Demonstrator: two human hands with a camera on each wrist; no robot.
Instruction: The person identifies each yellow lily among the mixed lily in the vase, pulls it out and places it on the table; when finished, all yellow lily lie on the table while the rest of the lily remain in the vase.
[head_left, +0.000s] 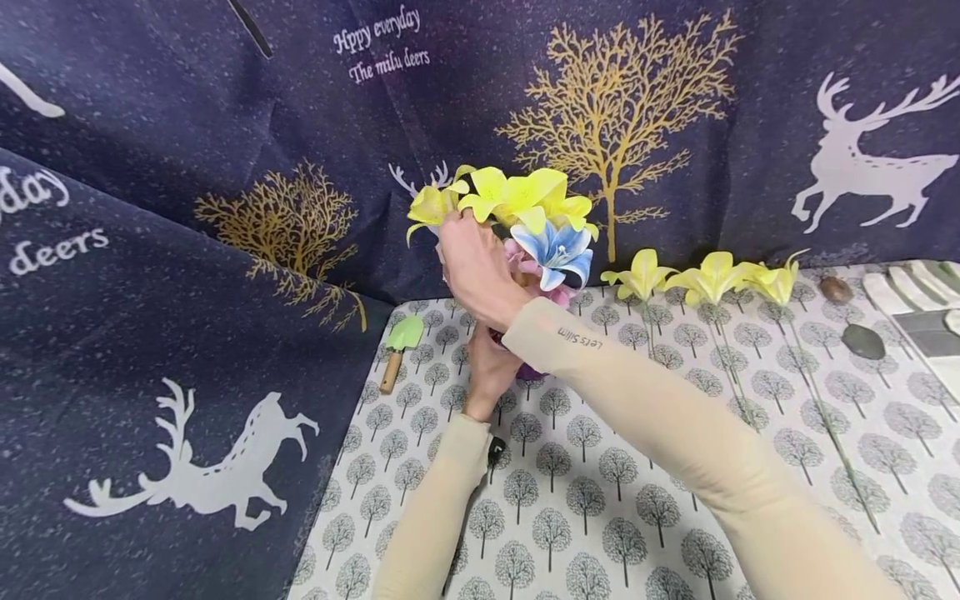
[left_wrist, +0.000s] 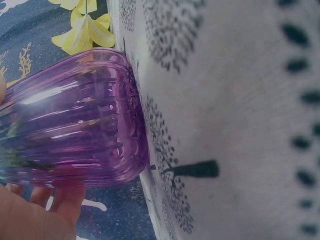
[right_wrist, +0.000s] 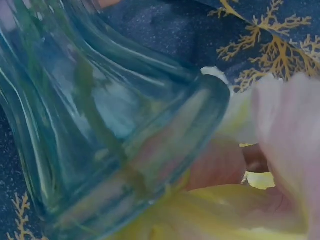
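Left grip (head_left: 491,362) wrapped round a purple-to-blue, ribbed, glass-like vase (left_wrist: 75,120) on the white tree-printed surface (head_left: 547,500).
The hold presumably prevents tipping; at eleven o'clock from it, the right grip (head_left: 480,262) sits among yellow cloth-like lilies (head_left: 517,196), fingertips too hidden to tell whether they pinch. Three loose yellow lilies (head_left: 712,275) lie toward two o'clock, likely handy. Only the right-wrist view shows a green stem (right_wrist: 94,110) inside the flared rim (right_wrist: 210,105); only the left-wrist, the base (left_wrist: 136,135).

Purple vase (left_wrist: 75,125): upper part cut off, left wrist view. Right hand (head_left: 480,268): fingertips hidden, head view. Pink-white petals (right_wrist: 287,135): blurred, cropped at right. Striped item (head_left: 924,321): cropped at right, head view; nature unclear.
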